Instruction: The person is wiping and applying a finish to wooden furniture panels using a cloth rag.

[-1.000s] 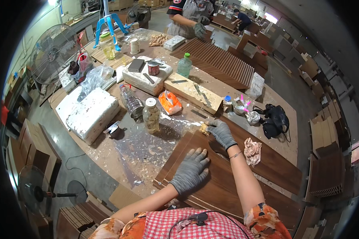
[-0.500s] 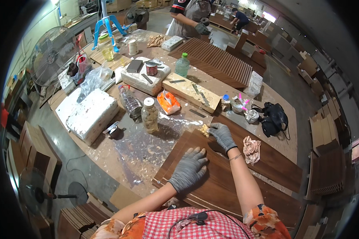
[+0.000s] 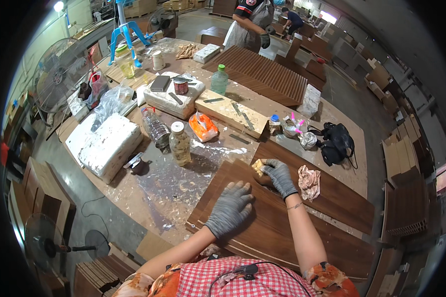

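Note:
In a grey glove, my left hand [image 3: 229, 209] lies flat near the left end of a dark brown wood panel [image 3: 302, 227], fingers stretched out. My right hand [image 3: 279, 179], gloved the same way, pinches a crumpled yellowish rag [image 3: 257, 167] over the panel's far edge. Just beyond lies a second brown panel [image 3: 339, 205], running alongside the first. A crumpled pinkish rag [image 3: 308, 182] rests on it, right of my right hand. The underside of the yellowish rag is hidden.
Ahead stand a jar [image 3: 180, 144], a dark plastic bottle [image 3: 156, 129], an orange packet [image 3: 203, 126] and a wooden block [image 3: 233, 114]. A white foam block [image 3: 104, 146] sits at left, a black bag [image 3: 336, 143] at right. Beyond the table, a person [image 3: 250, 24] stands near stacked ribbed panels [image 3: 257, 74].
My right hand has drawn the yellowish rag slightly nearer and to the right along the panel's far edge. My left hand stays flat on the panel. The view has shifted a little.

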Tool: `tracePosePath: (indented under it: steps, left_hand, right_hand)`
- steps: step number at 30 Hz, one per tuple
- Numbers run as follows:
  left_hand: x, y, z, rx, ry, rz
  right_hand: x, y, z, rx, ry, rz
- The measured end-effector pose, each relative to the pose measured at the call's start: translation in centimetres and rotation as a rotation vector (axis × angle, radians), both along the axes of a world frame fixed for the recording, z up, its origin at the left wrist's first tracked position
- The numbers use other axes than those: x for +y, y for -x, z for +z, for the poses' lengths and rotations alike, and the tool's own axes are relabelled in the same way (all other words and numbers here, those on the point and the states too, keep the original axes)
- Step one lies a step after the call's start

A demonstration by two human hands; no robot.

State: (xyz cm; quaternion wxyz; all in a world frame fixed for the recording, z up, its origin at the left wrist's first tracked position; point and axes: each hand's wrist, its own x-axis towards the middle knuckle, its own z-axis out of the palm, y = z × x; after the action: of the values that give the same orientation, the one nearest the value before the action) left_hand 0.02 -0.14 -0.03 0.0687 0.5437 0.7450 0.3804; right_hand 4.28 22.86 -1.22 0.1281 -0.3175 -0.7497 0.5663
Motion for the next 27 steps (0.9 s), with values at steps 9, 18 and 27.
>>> tracePosePath:
  steps: [9, 18, 27]
  left_hand:
    - [0.5, 0.0, -0.5, -0.008, -0.009, -0.007]
    - [0.1, 0.0, -0.1, -0.01, -0.023, 0.005]
    - [-0.1, 0.3, -0.8, -0.041, -0.042, 0.01]
  right_hand:
    - [0.0, -0.4, -0.7, -0.017, -0.096, 0.064]
    - [-1.3, -0.5, 1.6, -0.103, -0.192, 0.061]
    - [-2.9, -1.3, 4.9, -0.232, -0.078, 0.104]
